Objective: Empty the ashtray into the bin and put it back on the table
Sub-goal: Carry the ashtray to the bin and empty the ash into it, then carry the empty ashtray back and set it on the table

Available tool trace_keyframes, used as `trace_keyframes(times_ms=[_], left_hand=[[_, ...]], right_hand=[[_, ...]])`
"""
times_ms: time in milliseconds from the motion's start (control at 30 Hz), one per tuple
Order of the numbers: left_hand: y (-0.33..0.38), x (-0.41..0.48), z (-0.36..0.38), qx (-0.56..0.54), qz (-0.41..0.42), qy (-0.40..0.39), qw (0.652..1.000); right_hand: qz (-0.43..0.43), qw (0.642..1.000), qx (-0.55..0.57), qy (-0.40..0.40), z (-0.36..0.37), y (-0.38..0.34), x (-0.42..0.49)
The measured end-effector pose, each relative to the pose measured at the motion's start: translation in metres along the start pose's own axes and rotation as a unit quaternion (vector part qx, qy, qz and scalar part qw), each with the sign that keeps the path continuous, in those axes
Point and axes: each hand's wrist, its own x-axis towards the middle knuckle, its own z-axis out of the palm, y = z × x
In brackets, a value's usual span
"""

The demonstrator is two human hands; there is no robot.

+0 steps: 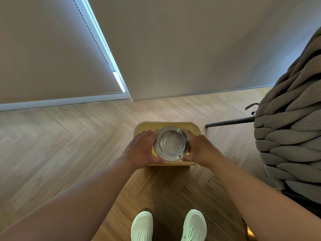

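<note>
Both hands hold the ashtray (171,143) upright over the yellow bin (141,127): left hand (142,150) at nine o'clock, right hand (199,148) at three, each grip pinching the rim. Tip it slowly, keeping it centred so ash drops inside, not onto the floor (69,136).

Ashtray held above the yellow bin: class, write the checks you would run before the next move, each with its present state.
1. Both hands grip the ashtray: left hand and right hand clasp opposite sides. Ok.
2. Ashtray sits over the yellow bin: ok.
3. Ashtray is upright, bowl facing up: ok.
4. Bowl is fully emptied: a few specks show; cannot tell.
5. Bin opening or lid state: hidden under ashtray and hands; cannot tell.
6. Table for the return: not in view; cannot tell.
</note>
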Motion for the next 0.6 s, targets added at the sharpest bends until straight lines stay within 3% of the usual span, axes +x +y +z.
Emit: trace_keyframes(times_ms=[367,600], left_hand=[[0.022,-0.029,-0.044,-0.02,0.006,0.011,1.0],[0.068,-0.076,-0.112,-0.024,-0.005,0.006,1.0]], right_hand=[[-0.006,1.0,0.005,-0.016,-0.045,-0.035,-0.034],[-0.007,1.0,-0.002,-0.029,-0.107,-0.089,-0.098]])
